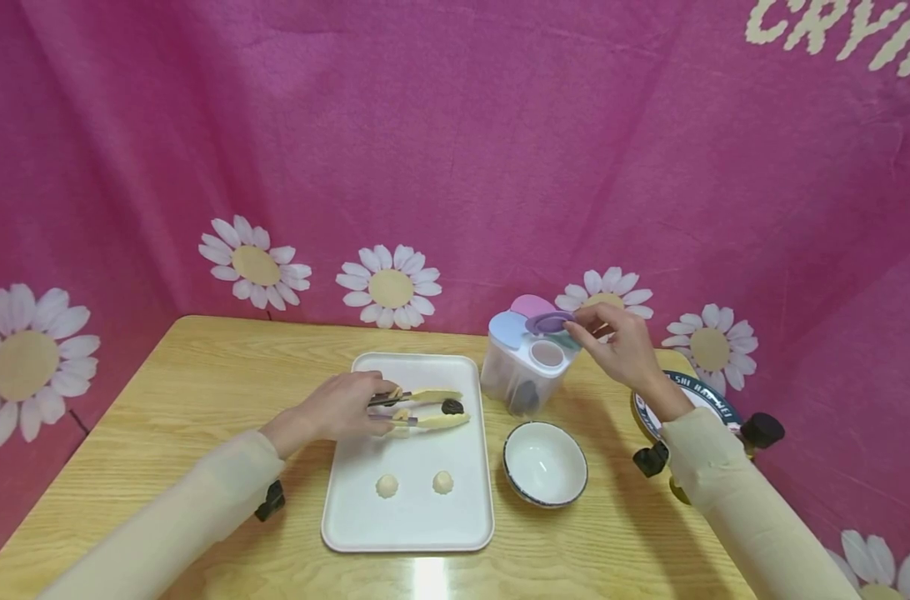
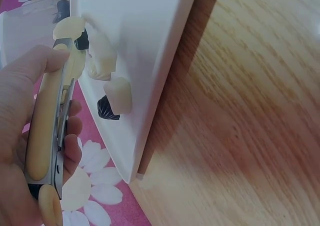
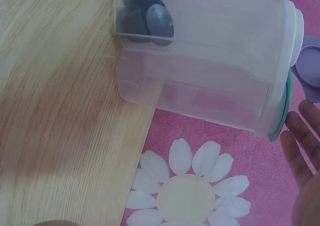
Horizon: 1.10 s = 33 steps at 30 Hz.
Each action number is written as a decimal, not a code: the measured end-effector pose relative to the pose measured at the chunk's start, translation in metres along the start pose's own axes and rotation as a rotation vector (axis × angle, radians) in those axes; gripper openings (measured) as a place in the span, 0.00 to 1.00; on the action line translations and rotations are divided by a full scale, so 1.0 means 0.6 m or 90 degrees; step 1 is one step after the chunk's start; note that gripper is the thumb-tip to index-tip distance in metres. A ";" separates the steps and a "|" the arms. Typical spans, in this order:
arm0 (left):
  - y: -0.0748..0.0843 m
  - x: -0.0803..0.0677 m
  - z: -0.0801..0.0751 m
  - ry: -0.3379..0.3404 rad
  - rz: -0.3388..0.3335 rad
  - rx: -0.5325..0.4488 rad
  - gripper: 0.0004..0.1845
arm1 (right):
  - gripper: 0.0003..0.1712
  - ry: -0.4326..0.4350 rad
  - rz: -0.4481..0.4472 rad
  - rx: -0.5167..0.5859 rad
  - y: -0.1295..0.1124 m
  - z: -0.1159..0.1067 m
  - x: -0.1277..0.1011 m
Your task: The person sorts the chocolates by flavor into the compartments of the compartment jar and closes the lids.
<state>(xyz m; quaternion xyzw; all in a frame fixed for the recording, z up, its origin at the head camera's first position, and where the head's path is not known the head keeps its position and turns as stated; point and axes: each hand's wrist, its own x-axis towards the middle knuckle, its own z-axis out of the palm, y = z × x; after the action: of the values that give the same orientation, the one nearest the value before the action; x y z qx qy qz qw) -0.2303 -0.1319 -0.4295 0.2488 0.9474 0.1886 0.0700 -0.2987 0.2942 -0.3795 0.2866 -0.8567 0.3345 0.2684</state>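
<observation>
My left hand [image 1: 346, 406] grips a pair of tongs [image 2: 47, 121] with cream tips over the white tray [image 1: 410, 533]. One dark, ridged piece [image 1: 452, 406] lies between the tong tips; whether they squeeze it is unclear. Another dark piece [image 2: 107, 108] sits on the tray, partly hidden by the hand in the head view. Two whitish pieces [image 1: 387, 486] are nearer the tray's front. At the clear container [image 1: 503, 375], my right hand [image 1: 616, 337] pinches the edge of a raised purple lid [image 1: 551, 322]. Below that lid, a round opening shows, and dark pieces [image 3: 147, 18] lie inside.
A white bowl [image 1: 545, 462] with a dark rim stands right of the tray, in front of the container. A blue-rimmed plate [image 1: 698, 387] is partly hidden behind the right forearm. Behind the wooden table [image 1: 222, 367] hangs a pink flowered cloth [image 1: 455, 150].
</observation>
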 end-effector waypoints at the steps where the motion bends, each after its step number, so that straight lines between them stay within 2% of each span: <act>1: -0.001 -0.001 0.001 0.001 0.003 0.002 0.29 | 0.07 0.000 0.000 0.000 0.000 0.000 0.000; 16: -0.011 -0.021 0.007 0.035 0.028 -0.004 0.25 | 0.06 -0.004 -0.004 -0.001 0.000 0.001 0.002; 20: -0.013 -0.023 0.006 0.040 0.023 -0.012 0.25 | 0.06 -0.004 -0.002 -0.004 0.000 0.000 0.002; 29: 0.002 -0.025 -0.024 0.055 0.008 -0.009 0.28 | 0.07 -0.003 0.002 -0.009 -0.002 -0.001 -0.002; 33: 0.014 -0.023 -0.044 0.079 0.025 -0.018 0.28 | 0.08 0.002 -0.005 -0.008 -0.002 0.000 -0.001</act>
<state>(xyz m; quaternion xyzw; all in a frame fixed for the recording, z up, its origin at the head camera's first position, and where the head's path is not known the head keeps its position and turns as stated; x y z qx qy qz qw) -0.2207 -0.1406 -0.4017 0.2541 0.9422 0.2182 0.0110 -0.2972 0.2935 -0.3794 0.2877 -0.8574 0.3285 0.2725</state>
